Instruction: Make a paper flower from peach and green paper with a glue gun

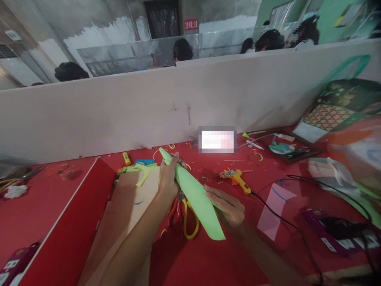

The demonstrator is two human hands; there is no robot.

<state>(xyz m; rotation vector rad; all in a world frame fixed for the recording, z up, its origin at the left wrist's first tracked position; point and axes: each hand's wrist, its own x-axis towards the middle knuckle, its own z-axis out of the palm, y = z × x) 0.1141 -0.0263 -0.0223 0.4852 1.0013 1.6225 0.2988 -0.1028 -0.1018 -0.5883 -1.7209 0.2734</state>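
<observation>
A light green sheet of paper (198, 196), rolled or folded into a long slanting shape, is held above the red table. My left hand (170, 176) is closed round its narrow upper end. Against its right edge lies my right hand (228, 204), fingers stretched out and close together, the paper's edge at the fingertips; its thumb is hidden. Partly under the paper rest scissors (190, 224) with one red and one yellow handle loop. To the right of the paper is a yellow glue gun (242, 182) with a black cord.
A red divider (68, 214) and brown cardboard (119, 222) are at left. A pink paper piece (275, 212), a dark tray (306, 153) and bags (351, 139) lie right. A white partition (119, 115) runs behind; several people sit beyond it. Scraps litter the red table (232, 262).
</observation>
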